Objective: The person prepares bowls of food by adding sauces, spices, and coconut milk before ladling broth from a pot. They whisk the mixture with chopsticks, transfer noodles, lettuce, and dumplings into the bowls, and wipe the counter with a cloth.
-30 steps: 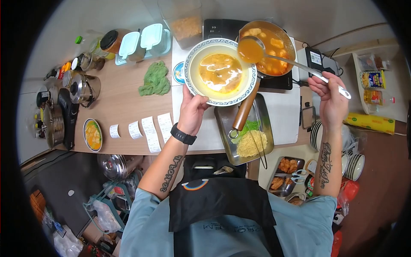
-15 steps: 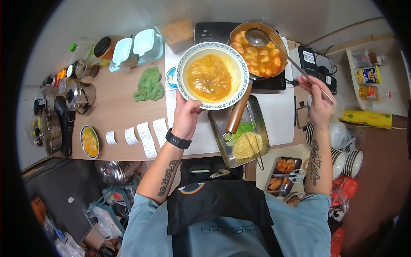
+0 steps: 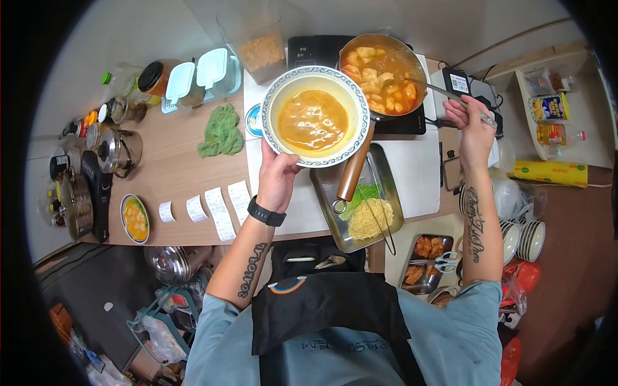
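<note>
My left hand (image 3: pixel 278 172) grips the near rim of a white bowl (image 3: pixel 269 122) with a blue patterned edge. Orange-brown broth (image 3: pixel 313 120) fills its bottom. In my right hand (image 3: pixel 474 125) is the handle of a ladle (image 3: pixel 444 92), fingers closed round it. The ladle's head is sunk in a pot (image 3: pixel 421 59) of orange soup with pale chunks, so I cannot see it. The pot sits on a black induction cooker (image 3: pixel 400 127), its wooden handle (image 3: pixel 353 174) pointing toward me, partly behind the bowl.
Below the bowl a metal tray (image 3: pixel 325 212) holds noodles (image 3: pixel 371 218) and lettuce. Receipts (image 3: pixel 220 212), a green cloth (image 3: pixel 221 131) and a small bowl of food (image 3: pixel 135 219) lie to the left. Lidded containers (image 3: pixel 217 67) stand behind. Fried pieces and scissors (image 3: pixel 446 262) are at lower right.
The ladle's head, visible above the soup before, has dipped under its surface. My right hand has turned and shifted slightly with the handle. The bowl stays in my left hand.
</note>
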`<action>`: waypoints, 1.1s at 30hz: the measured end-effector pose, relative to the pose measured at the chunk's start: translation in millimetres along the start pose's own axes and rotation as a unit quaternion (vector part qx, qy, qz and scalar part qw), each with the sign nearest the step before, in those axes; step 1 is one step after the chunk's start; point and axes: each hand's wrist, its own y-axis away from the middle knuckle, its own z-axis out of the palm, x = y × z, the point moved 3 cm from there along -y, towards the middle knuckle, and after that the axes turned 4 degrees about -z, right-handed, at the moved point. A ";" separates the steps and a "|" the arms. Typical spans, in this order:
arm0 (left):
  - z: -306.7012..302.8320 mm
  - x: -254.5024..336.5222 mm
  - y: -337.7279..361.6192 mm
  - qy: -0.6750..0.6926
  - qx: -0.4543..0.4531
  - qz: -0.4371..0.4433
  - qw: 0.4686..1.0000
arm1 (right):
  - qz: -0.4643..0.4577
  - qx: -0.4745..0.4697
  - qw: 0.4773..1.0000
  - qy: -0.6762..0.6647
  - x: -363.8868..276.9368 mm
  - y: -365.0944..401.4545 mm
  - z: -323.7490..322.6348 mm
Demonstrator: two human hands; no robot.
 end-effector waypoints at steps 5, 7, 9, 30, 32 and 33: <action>5.7 2.3 0.8 0.004 0.000 0.003 1.000 | 0.005 0.003 1.000 -0.002 -24.3 3.1 -1.4; 3.1 1.7 0.1 0.003 0.001 0.003 1.000 | 0.007 -0.002 1.000 -0.002 -35.9 8.2 0.4; -0.7 -0.9 -1.2 0.001 0.000 -0.002 1.000 | 0.005 -0.018 1.000 -0.007 -46.3 14.6 2.9; 2.5 3.7 1.4 0.007 -0.005 0.003 1.000 | -0.132 -0.159 0.978 0.035 -25.2 38.1 1.8; -1.2 1.7 0.0 0.005 -0.004 0.003 1.000 | -0.130 -0.128 0.978 0.106 -14.3 30.4 3.4; -2.1 1.2 0.2 0.003 -0.001 0.003 1.000 | -0.130 -0.127 0.978 0.106 -8.3 28.0 3.0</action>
